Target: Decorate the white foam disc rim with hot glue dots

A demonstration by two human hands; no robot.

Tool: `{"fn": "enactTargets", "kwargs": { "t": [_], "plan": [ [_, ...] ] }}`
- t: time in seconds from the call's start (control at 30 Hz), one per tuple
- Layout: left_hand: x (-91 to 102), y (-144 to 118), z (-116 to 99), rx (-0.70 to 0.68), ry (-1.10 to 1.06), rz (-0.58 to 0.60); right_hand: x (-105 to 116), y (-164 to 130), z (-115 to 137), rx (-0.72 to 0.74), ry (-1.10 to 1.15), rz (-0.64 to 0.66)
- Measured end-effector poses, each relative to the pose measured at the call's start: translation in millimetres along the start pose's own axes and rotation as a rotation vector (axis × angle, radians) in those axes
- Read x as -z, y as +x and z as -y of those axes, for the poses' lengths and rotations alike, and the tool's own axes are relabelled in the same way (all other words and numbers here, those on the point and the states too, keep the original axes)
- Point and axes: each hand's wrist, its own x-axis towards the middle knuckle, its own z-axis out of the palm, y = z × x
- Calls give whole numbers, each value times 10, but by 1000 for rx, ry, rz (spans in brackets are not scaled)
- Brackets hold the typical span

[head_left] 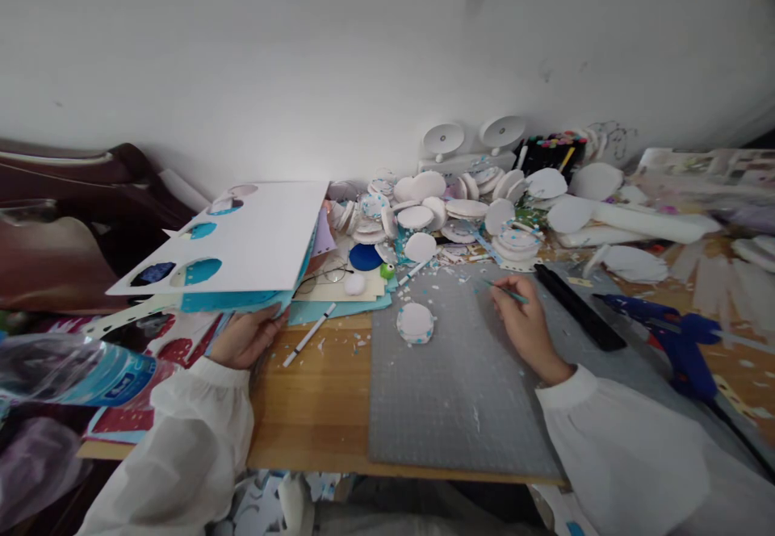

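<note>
My left hand grips the near edge of a stack of sheets. On top lies a white sheet with round holes cut along its left side, and a blue sheet shows beneath it. Between the fingertips of my right hand is a thin teal stick, its kind unclear, held above the grey cutting mat. A white disc piece with small blue bits around its edge rests on the mat, to the left of my right hand.
White round pieces are heaped along the wall. A blue glue gun and a long black tool lie at right. One white pen is on the wooden table. A plastic bottle lies far left.
</note>
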Motion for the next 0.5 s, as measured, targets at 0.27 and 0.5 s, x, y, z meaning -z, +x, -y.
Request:
{"fn": "enactTargets", "kwargs": {
  "t": [0.27,0.5],
  "plan": [
    [-40,14,43,60,28,-50,-67,-19,-17,289,-290,182],
    [-42,-15,-32,30,70,-16,-78,-64,395,564,-374,207]
  ]
}}
